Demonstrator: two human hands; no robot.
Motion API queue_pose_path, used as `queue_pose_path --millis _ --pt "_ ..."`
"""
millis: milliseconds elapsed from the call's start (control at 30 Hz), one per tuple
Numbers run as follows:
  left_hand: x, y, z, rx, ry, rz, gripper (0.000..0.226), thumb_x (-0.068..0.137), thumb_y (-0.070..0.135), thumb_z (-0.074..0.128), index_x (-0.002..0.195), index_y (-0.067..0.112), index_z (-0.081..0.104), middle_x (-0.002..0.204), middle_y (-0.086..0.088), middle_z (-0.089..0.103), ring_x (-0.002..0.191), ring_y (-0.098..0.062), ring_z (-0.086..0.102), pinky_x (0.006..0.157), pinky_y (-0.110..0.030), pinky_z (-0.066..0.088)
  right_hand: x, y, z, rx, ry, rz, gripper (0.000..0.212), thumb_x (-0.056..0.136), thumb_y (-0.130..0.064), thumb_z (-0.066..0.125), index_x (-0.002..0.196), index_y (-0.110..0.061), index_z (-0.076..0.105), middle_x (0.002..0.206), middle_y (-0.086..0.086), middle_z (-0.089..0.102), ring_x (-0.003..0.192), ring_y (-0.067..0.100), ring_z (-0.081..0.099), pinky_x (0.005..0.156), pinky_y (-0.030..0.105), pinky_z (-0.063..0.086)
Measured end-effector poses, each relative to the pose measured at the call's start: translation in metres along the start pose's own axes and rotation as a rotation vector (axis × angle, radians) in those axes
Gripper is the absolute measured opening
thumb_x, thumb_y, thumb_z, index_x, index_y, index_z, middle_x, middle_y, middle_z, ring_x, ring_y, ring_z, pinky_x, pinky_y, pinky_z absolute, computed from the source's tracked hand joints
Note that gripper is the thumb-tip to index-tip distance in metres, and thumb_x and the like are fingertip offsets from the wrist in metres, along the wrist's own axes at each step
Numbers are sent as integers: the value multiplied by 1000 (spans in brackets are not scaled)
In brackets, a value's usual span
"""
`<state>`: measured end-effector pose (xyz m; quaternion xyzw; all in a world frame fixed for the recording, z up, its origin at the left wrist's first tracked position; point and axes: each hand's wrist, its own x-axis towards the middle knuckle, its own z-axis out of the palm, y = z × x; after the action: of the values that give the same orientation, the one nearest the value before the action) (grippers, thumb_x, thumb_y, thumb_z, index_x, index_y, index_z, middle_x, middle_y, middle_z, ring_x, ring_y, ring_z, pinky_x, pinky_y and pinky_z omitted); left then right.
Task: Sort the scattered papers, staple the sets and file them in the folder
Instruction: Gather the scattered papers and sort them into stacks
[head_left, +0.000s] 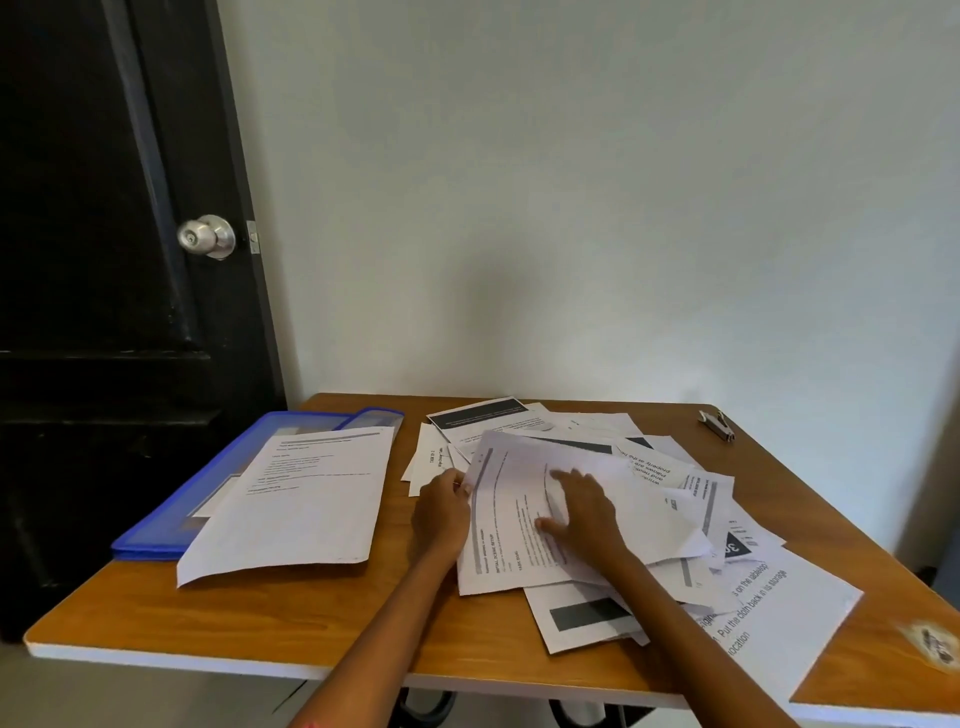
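Observation:
A loose heap of printed papers (654, 499) covers the middle and right of the wooden table (156, 613). My left hand (441, 512) pinches the left edge of the top sheet (511, 525) of the heap. My right hand (584, 506) lies flat on that same sheet, fingers spread. A blue folder (208, 483) lies at the table's left, and a separate sheet or set of white paper (306, 499) rests partly on it. A small metal stapler (718, 424) sits at the far right corner.
A dark door with a round metal knob (208, 236) stands left of the table. A plain white wall runs behind. One large-print sheet (779, 623) overhangs the table's near right edge. A worn spot (935, 644) marks the right corner.

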<state>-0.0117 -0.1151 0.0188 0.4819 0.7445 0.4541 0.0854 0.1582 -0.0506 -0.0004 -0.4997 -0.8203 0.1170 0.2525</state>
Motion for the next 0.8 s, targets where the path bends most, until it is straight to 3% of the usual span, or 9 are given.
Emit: queue_pose_path --millis 100,167,233,300,333,400,600,700,800 --pt "5 11 -14 -52 45 43 19 95 22 49 103 8 59 109 -9 66 93 -22 65 72 -24 49 11 5 -18 90 221 -7 85 78 -36 72 145 -14 25 151 11 27 142 30 18 116 47 16" --pt "10 13 -28 -72 49 123 14 96 20 49 95 9 57 100 -5 65 83 -17 63 64 -13 46 21 1 -37 110 292 -23 83 80 -31 72 145 -12 25 153 12 25 143 32 14 115 47 9" --pt "16 18 -44 -82 60 180 13 96 19 48 90 11 56 89 2 60 75 -10 55 52 -6 37 33 -3 -59 121 324 -60 72 81 -27 72 141 -11 36 146 12 37 139 34 25 114 49 14" --pt "25 19 -58 -129 104 206 14 96 17 49 85 15 57 82 3 59 72 -12 55 52 -13 36 41 -10 -78 172 296 -111 43 80 -22 72 120 -10 59 119 12 62 115 32 53 102 43 36" --pt "28 19 -64 -176 125 214 14 95 16 50 83 16 58 79 2 61 72 -16 56 55 -20 40 42 -15 -85 210 265 -131 24 80 -19 72 102 -9 67 97 10 68 95 29 60 86 32 43" --pt "33 15 -74 -259 161 206 13 93 13 53 84 17 61 81 1 64 76 -18 60 66 -32 46 42 -23 -93 254 218 -156 9 81 -13 70 75 -8 66 68 5 61 70 23 55 62 22 38" --pt "40 -22 -102 -292 314 72 11 91 11 57 99 14 63 105 -7 66 94 -20 61 73 -27 47 44 -33 -93 256 533 -54 11 85 -13 64 84 -3 69 73 8 62 68 22 53 62 28 39" --pt "41 -53 -120 -185 370 -25 15 92 6 53 103 9 63 110 -10 64 100 -25 60 74 -26 44 49 -45 -90 348 592 -30 14 86 -12 62 81 0 66 70 10 60 66 24 52 57 28 35" --pt "44 -85 -139 -65 411 -157 19 93 6 51 109 8 61 116 -14 61 105 -30 58 83 -34 47 57 -64 -77 520 560 33 13 85 -10 63 83 3 66 74 12 61 68 24 52 63 26 35"
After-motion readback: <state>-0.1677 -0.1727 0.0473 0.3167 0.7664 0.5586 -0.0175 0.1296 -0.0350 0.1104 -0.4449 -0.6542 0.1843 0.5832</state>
